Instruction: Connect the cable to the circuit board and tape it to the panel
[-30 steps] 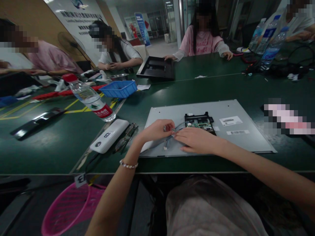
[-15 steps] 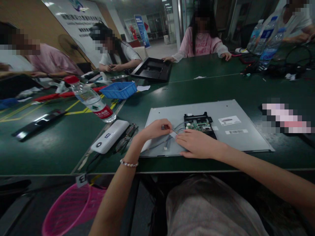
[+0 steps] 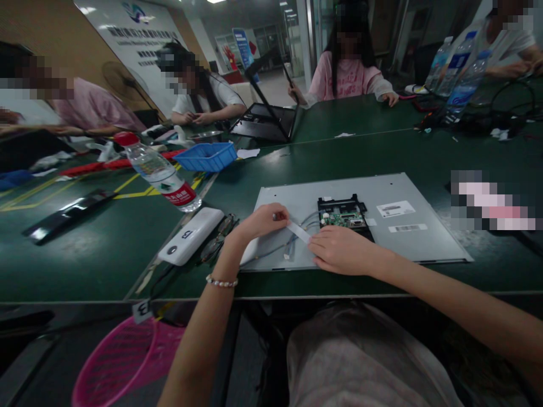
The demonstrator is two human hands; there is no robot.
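Note:
A short strip of whitish tape stretches between my two hands. My left hand pinches its upper left end, fingers closed. The lower right end sits in the closed fingers of my right hand. Both hands are above a grey metal display panel lying flat on the table. On the panel, just beyond my right hand, a green circuit board sits in a black bracket, partly hidden by that hand. Grey cables run from the board under the tape, and a small white plug lies on the panel.
Left of the panel lie eyeglasses, a white power bank and a bottle. A blue tray is farther back. Across the table, a co-worker holds a black frame. A pink basket stands below the table edge.
My hands have drawn slightly apart, so a longer stretch of tape shows between them. Across the table, the co-worker has lifted a black frame up from the dark casing.

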